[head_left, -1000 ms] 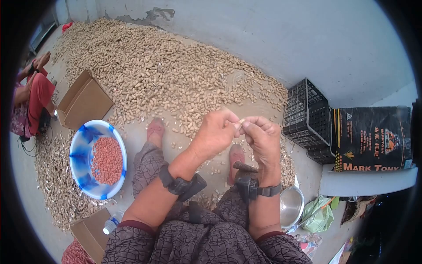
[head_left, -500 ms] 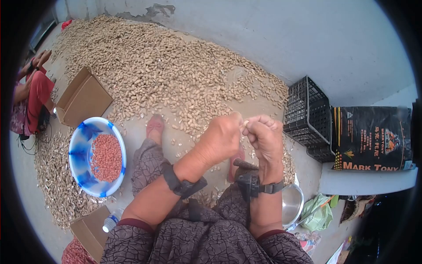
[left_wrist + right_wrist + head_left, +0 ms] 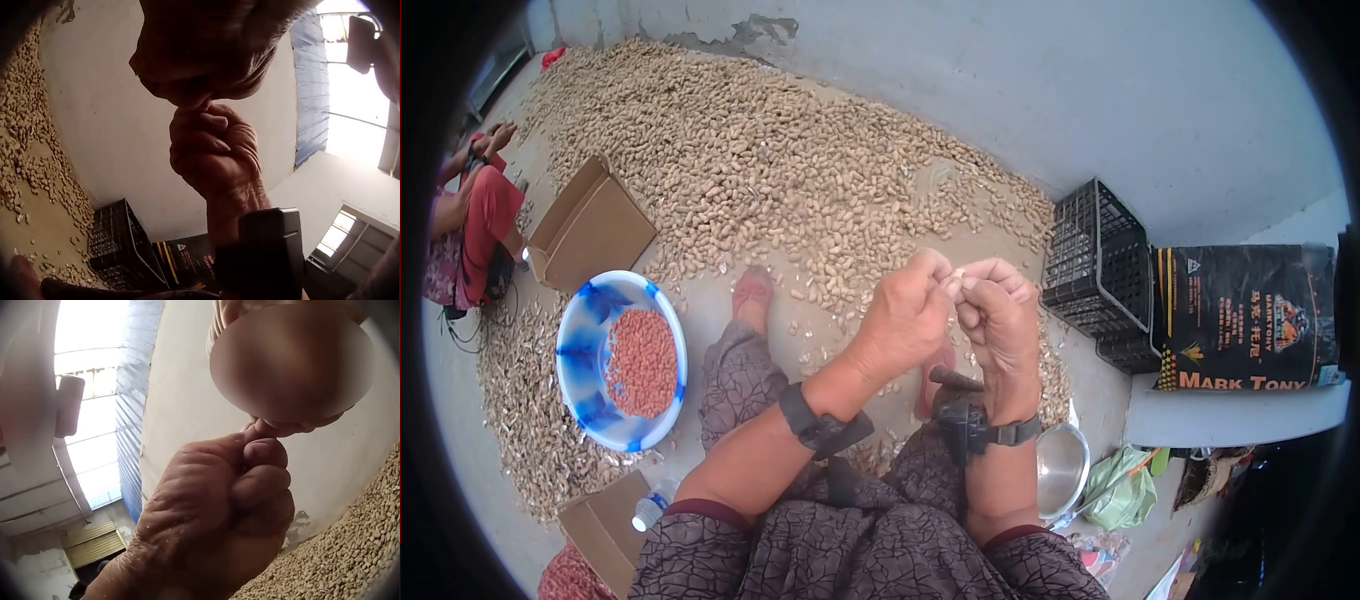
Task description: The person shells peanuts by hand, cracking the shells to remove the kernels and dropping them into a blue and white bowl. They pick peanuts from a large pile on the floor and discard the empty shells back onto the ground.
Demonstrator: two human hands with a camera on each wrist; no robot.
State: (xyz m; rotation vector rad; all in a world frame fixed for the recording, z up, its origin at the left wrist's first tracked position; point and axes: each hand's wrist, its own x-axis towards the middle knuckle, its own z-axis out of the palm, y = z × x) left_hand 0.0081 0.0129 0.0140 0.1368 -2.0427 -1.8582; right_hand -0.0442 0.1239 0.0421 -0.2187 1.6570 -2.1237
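Observation:
Fingertip to fingertip, my two hands meet above the floor between my feet. A small pale peanut (image 3: 957, 273) sits between them, mostly hidden by the fingers. My left hand (image 3: 905, 312) pinches it from the left, back of the hand facing up. My right hand (image 3: 1004, 318) pinches it between thumb and forefinger, its other fingers curled. In the left wrist view the right hand (image 3: 215, 150) shows below the dark left hand (image 3: 206, 50), their tips touching. In the right wrist view the left hand (image 3: 206, 494) rises from below.
A large heap of unshelled peanuts (image 3: 730, 160) spreads along the wall. Left of me stand a blue-white basin (image 3: 580, 390) with reddish shelled peanuts (image 3: 640, 362), a cardboard box (image 3: 595, 230) and another person (image 3: 490, 215). At right are black crates (image 3: 1100, 265), a black sack (image 3: 1250, 320) and a metal bowl (image 3: 1062, 470).
Half a second ago my left hand was turned further over with its fingertips hidden; now it has rolled back and its thumb shows at the peanut. The right hand has barely moved.

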